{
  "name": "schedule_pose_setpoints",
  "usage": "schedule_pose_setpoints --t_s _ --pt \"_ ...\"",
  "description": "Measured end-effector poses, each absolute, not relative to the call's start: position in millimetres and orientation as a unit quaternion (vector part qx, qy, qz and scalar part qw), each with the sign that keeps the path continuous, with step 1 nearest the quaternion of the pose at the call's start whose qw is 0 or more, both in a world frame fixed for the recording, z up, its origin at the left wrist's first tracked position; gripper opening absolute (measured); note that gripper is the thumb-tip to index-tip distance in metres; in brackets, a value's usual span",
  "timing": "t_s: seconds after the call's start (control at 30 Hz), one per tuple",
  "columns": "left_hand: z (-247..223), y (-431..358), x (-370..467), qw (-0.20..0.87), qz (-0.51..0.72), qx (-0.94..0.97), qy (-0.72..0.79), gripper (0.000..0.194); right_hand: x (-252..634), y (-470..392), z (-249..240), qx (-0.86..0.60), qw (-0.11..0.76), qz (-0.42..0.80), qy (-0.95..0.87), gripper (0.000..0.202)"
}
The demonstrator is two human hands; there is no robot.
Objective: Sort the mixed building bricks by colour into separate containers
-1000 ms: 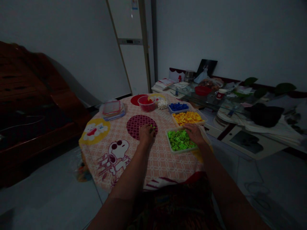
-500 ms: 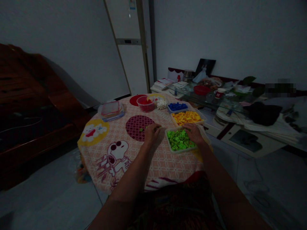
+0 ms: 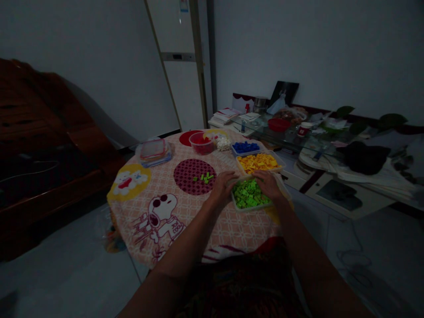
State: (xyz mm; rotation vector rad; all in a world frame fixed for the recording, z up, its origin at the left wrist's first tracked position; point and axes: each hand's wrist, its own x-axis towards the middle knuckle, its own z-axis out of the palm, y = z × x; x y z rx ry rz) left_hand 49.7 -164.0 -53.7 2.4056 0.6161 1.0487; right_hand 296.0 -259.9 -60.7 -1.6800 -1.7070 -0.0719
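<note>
A clear tub of green bricks (image 3: 249,194) sits at the near right of a round table covered by a cartoon-printed cloth (image 3: 159,207). My left hand (image 3: 223,186) rests against the tub's left rim, fingers reaching over its corner. My right hand (image 3: 269,183) lies on the tub's right rim, fingers on the green bricks. A few loose green bricks (image 3: 204,177) lie on the dark red circle of the cloth, left of my left hand. Whether either hand grips a brick is hidden in the dim light.
Behind stand tubs of orange bricks (image 3: 258,162) and blue bricks (image 3: 245,147), a red bowl (image 3: 202,143), white pieces (image 3: 223,143) and stacked lids (image 3: 154,150). A cluttered glass table (image 3: 318,141) is at the right, a dark wooden sofa (image 3: 43,145) at the left.
My left hand left several green bricks on the dark red circle and moved right to the green tub's rim. My right hand stayed on the tub.
</note>
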Motion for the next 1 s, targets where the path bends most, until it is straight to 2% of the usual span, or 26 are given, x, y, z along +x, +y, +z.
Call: schedule_pose_setpoints --t_s 0.27,0.37,0.6,0.87,1.0 --pt "-63 -120 11 0.137 0.366 0.815 0.428 0.037 298 -257 -66 -0.644 0.378 -0.035 -0.665 0.031" --pt "-69 -113 4 0.122 0.317 0.819 0.463 0.031 298 -259 -65 -0.645 0.378 -0.032 -0.663 0.031" --pt "-71 -112 5 0.107 0.292 0.818 0.484 0.020 296 -259 -62 -0.644 0.390 -0.035 -0.657 0.031" --pt "-68 -116 2 0.108 0.368 0.790 0.478 0.020 295 -259 -62 -0.637 0.395 -0.038 -0.661 0.030" --pt "-65 -123 7 0.149 0.406 0.782 0.449 0.023 295 -258 -63 -0.645 0.386 -0.044 -0.658 0.033"
